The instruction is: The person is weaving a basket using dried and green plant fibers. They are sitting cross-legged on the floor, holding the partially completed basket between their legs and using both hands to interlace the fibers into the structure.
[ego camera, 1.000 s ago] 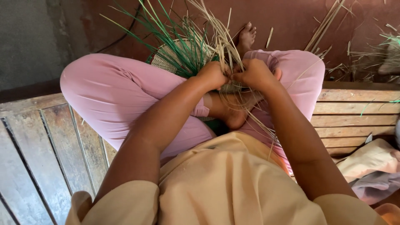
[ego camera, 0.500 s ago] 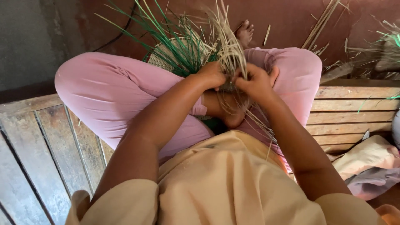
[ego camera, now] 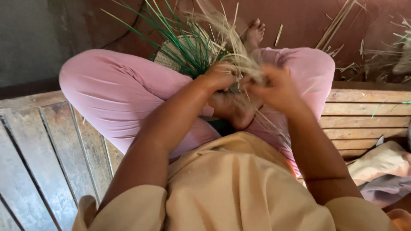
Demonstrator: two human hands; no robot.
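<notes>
We see the left hand (ego camera: 220, 76) closed, its grip clamped on a bundle of pale dry straw strands (ego camera: 239, 64) right at the edge of the round woven straw piece with green strips (ego camera: 180, 53). The right hand (ego camera: 274, 87) is motion-blurred; its fingers curl around the same pale strands, so that grip reads as clamped too, though exact finger contact is hard to tell.

The woven piece sits on our lap, over the crossed legs in pink trousers (ego camera: 115, 90), just ahead of and slightly left of both hands. Loose green strips fan up and out from it, away from the hands. The pale strands run from between the two hands upward, and a few trail down past the right wrist.

The hands are just beside each other, nearly touching, over a bare foot (ego camera: 233, 113). A second bare foot (ego camera: 254, 34) shows beyond the weave.

We sit on a slatted wooden bench (ego camera: 51, 141). Loose straw scraps (ego camera: 342, 21) lie on the reddish floor. Crumpled beige cloth (ego camera: 381, 164) lies at right.
</notes>
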